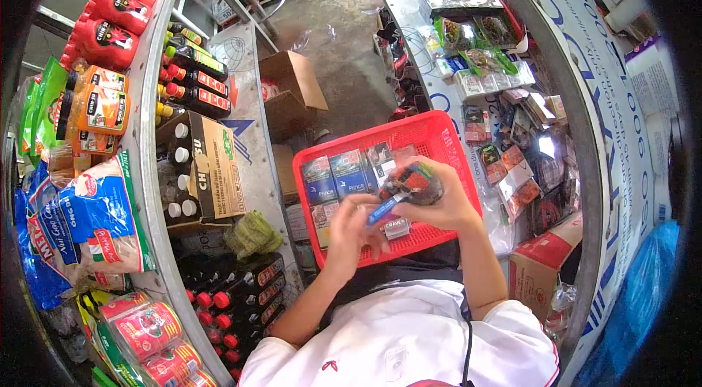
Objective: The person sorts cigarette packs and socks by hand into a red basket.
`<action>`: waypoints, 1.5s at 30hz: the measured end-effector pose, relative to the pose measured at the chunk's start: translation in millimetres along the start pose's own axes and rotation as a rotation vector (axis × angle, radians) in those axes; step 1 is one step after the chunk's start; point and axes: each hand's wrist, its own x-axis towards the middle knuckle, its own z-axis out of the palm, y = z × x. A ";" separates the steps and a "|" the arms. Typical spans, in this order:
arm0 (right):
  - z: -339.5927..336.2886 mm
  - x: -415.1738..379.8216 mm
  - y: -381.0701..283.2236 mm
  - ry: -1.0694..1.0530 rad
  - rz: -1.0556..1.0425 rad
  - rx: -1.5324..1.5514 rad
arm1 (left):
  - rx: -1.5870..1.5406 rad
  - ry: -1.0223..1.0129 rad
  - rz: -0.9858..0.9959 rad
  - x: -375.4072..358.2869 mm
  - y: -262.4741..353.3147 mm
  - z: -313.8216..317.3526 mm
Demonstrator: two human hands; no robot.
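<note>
My right hand [455, 200] is wrapped round a small dark packet [415, 181] with red and green patches, held above the red plastic basket [446, 127]. A narrow blue-and-white item [386, 208] lies against the packet's near side. My left hand [352, 230] has its fingers closed at the lower end of that item; its kind is too blurred to name. Below, in the basket, sit blue Prince cigarette packs [351, 173] and a white Craven pack [397, 228]. Both hands hide part of the basket's contents.
On the left shelf stand red sauce bottles [117, 10], pasta bags [110, 215] and tins [146, 328]. Dark bottles with red caps [234, 306] are below. An open carton [292, 87] is beyond the basket. Packs [515, 182] crowd the right shelf, above a red carton [537, 270].
</note>
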 end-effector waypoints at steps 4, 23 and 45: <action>15.1 -6.9 10.7 0.133 -0.211 -0.260 | -0.181 0.200 0.132 16.3 -0.5 3.8; 110.2 -44.1 23.0 -0.036 -0.259 -0.111 | -0.106 0.238 0.348 13.9 7.7 0.4; 90.1 -29.4 28.2 0.160 0.066 0.349 | 0.669 0.097 0.376 -12.1 -30.9 23.0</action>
